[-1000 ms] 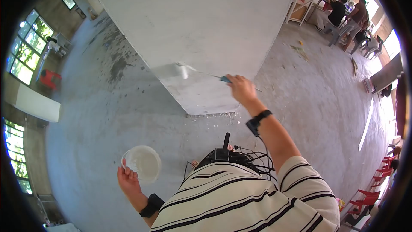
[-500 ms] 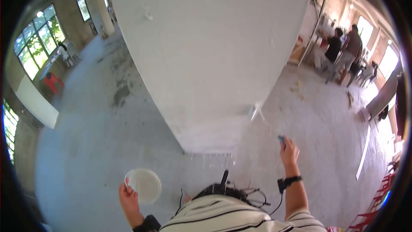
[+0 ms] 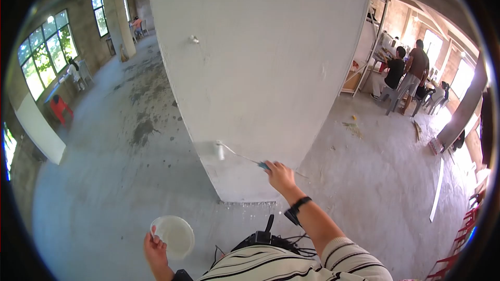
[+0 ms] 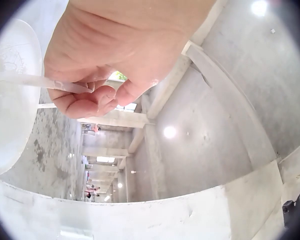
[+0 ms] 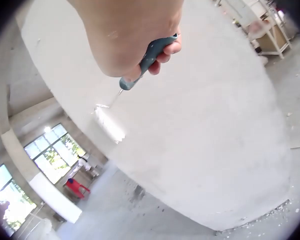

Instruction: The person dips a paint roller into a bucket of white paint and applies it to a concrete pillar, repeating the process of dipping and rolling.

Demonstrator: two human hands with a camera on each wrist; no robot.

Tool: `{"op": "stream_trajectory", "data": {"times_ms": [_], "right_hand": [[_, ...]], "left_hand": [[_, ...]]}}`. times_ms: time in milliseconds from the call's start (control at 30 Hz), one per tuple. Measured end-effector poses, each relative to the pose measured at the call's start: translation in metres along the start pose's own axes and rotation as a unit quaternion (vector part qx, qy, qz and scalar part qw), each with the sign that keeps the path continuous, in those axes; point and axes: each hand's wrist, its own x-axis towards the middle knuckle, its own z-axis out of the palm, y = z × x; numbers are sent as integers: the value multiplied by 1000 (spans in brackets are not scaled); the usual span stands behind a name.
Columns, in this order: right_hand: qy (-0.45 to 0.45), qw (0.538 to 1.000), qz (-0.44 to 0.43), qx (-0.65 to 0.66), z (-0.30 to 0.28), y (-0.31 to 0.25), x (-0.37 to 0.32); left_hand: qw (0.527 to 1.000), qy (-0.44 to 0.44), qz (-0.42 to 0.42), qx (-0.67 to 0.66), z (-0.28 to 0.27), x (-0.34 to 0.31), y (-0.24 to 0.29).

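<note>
My right hand [image 3: 282,178] grips the blue-green handle [image 5: 151,57] of a small paint roller. The white roller sleeve [image 3: 220,151] lies at the pillar's face, low and close to its left edge, with the thin metal frame running between sleeve and handle. That pillar [image 3: 265,83] is broad and pale, standing straight in front of me. At the lower left, my left hand [image 3: 155,250] holds a white plastic bucket [image 3: 188,237] by its bail. The left wrist view shows curled fingers around the pale strip of that bail [image 4: 27,80].
White drops dot the grey floor [image 3: 250,211] at the pillar's foot. People [image 3: 414,67] sit and stand by a work table at the back right, near a metal rack [image 3: 359,60]. Red chairs [image 3: 445,265] line the right side. A red chair [image 3: 61,108] stands far left.
The roller went from the pillar's left side to its right edge, then back to the left with my right hand. The left hand keeps hold of the bucket. The head view has tilted up.
</note>
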Motion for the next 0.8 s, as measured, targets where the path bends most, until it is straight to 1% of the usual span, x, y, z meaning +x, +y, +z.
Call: {"op": "stream_trajectory", "data": {"times_ms": [33, 67, 133, 167, 233, 400, 467, 567, 633, 700, 733, 800], "right_hand": [[-1, 1000, -25, 13, 6, -11, 11], [-7, 1000, -23, 16, 9, -20, 20], [-29, 998, -60, 4, 13, -32, 34], [-34, 998, -61, 6, 13, -32, 35], [-7, 997, -70, -16, 7, -21, 34], [11, 997, -18, -68, -49, 33, 4], [29, 997, 16, -69, -67, 64, -19], [58, 989, 63, -123, -92, 97, -57], [65, 985, 75, -140, -106, 109, -81], [93, 970, 152, -162, -117, 113, -97], [91, 970, 155, -163, -122, 115, -101], [73, 961, 209, -168, -132, 115, -108]], "left_hand": [[1000, -7, 3, -2, 2, -2, 2], [1000, -15, 6, -5, 2, -4, 4], [1000, -7, 11, -3, 0, -8, 5], [1000, -4, 19, -5, -1, -10, 5], [1000, 8, 26, -4, -3, -11, 5], [999, 41, 26, -14, -15, -15, 4], [998, 36, 35, -24, -15, -18, 5], [998, 32, 36, -35, -13, -22, 7], [998, 37, 32, -42, -14, -21, 6], [998, 40, 29, -47, -18, -18, 5], [998, 32, 28, -47, -20, -16, 4], [999, 19, 20, -42, -23, -12, 5]]}}
